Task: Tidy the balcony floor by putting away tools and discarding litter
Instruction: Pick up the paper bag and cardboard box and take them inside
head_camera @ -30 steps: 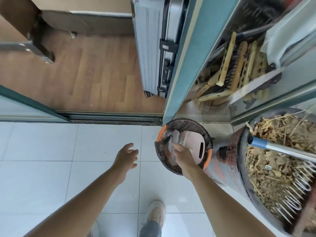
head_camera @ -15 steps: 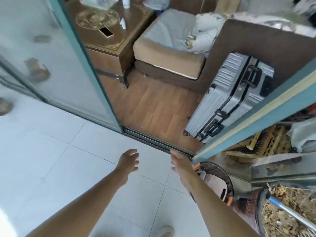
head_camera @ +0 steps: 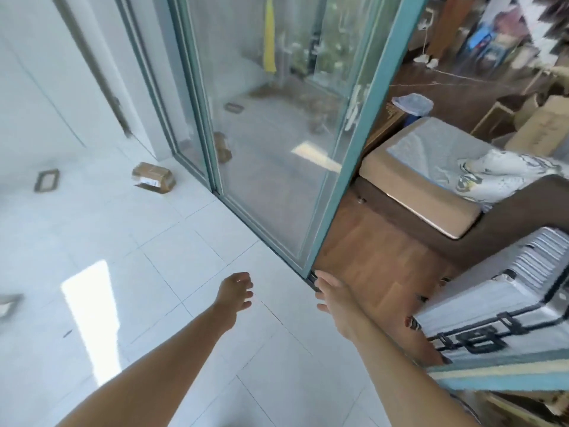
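A small brown cardboard parcel [head_camera: 153,177] lies on the white tiled balcony floor [head_camera: 154,257] at the far left, close to the glass door frame. My left hand [head_camera: 234,293] hangs over the tiles with relaxed fingers and holds nothing. My right hand [head_camera: 334,295] is stretched forward near the door track, fingers straight, also empty. Both hands are far from the parcel. The bin is out of view.
A teal-framed sliding glass door [head_camera: 277,149] stands ahead, open to a room with a wooden floor [head_camera: 369,257]. A silver suitcase [head_camera: 508,303] and a sofa [head_camera: 431,186] sit inside on the right. A floor drain [head_camera: 46,180] is at the far left.
My view has swung left and up, away from the bin and the pot of dry leaves. My right hand left the bin empty. The parcel has come into view.
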Available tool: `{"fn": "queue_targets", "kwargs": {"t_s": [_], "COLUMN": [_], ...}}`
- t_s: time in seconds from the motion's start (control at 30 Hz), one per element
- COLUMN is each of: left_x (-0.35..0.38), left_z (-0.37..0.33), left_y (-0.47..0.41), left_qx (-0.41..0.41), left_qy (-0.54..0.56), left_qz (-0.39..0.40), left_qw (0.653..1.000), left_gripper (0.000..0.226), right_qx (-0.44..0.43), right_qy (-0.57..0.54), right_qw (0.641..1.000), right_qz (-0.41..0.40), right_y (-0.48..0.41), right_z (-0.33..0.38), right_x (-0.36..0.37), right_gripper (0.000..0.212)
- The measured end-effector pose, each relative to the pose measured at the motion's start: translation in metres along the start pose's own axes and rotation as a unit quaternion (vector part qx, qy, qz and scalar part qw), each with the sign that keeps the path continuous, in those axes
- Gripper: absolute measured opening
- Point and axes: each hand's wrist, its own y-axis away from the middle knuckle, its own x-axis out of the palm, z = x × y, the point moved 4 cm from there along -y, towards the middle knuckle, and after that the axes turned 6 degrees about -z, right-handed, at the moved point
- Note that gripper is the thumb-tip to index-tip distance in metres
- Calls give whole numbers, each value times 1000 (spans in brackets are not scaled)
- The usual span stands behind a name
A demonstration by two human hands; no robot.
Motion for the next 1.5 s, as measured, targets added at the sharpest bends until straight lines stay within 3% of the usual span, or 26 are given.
{"fn": "queue_targets", "kwargs": {"t_s": [0.47,1.07,1.5], "left_x": [-225,-385,-508], "left_z": [-72,-149,-145], "left_y": [-27,-130,-186], "left_qx": [23,21,-21], "left_qy": [178,268,346], "left_qz": [-107,-273,-359], "left_qw": [978,924,867], "left_gripper": [16,19,18], "right_qx": [-58,-81,-70], "right_qy": [105,194,259], "right_qw": [981,925,877], "right_qz": [154,317,400], "right_y": [8,-74,-80], "right_z": [100,230,252], "right_x": [240,463,637], "right_gripper": [35,33,33]}}
